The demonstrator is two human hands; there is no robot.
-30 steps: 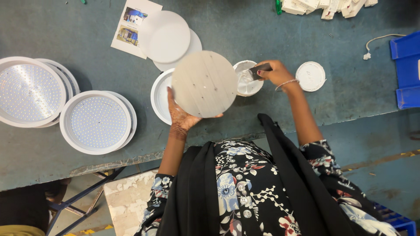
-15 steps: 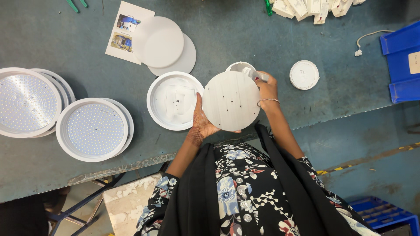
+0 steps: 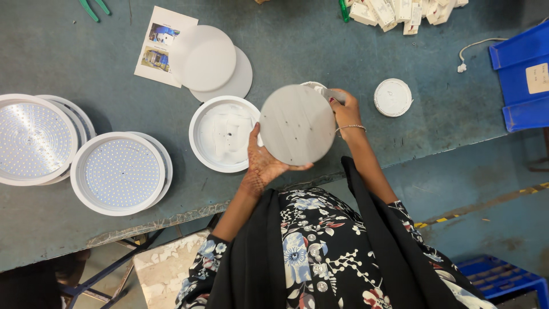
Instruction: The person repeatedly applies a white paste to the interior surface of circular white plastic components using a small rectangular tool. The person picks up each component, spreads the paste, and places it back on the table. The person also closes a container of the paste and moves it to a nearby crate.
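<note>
Two hands work at one round grey disc (image 3: 297, 125), held up over the near edge of the table (image 3: 320, 51). The left hand (image 3: 264, 163) is under the disc's near left side. Its fingers are spread wide and curl up at the rim, so the disc rests on the palm. The right hand (image 3: 345, 111) is at the far right rim. Its fingers are closed on a small silver tool (image 3: 333, 95), and the tip sits by the disc's edge.

I think the disc is thin, flat and stiff, like a sheet of metal. It looks light, since one open hand bears it. The face looks smooth with a few tiny holes, so it may slip. The rim is the best place to hold it, with the palm spread below.

Just behind the disc, a small white tub (image 3: 311, 86) peeps out. To the left, an empty white lamp shell (image 3: 223, 134) lies on the table. Far left are more shells, full of tiny light dots (image 3: 120, 173). Far from the hands lie two white round covers (image 3: 209, 57) on a paper (image 3: 157, 48). To the right sits a small white lid (image 3: 392, 97), and at the right edge a blue bin (image 3: 523, 74).
</note>
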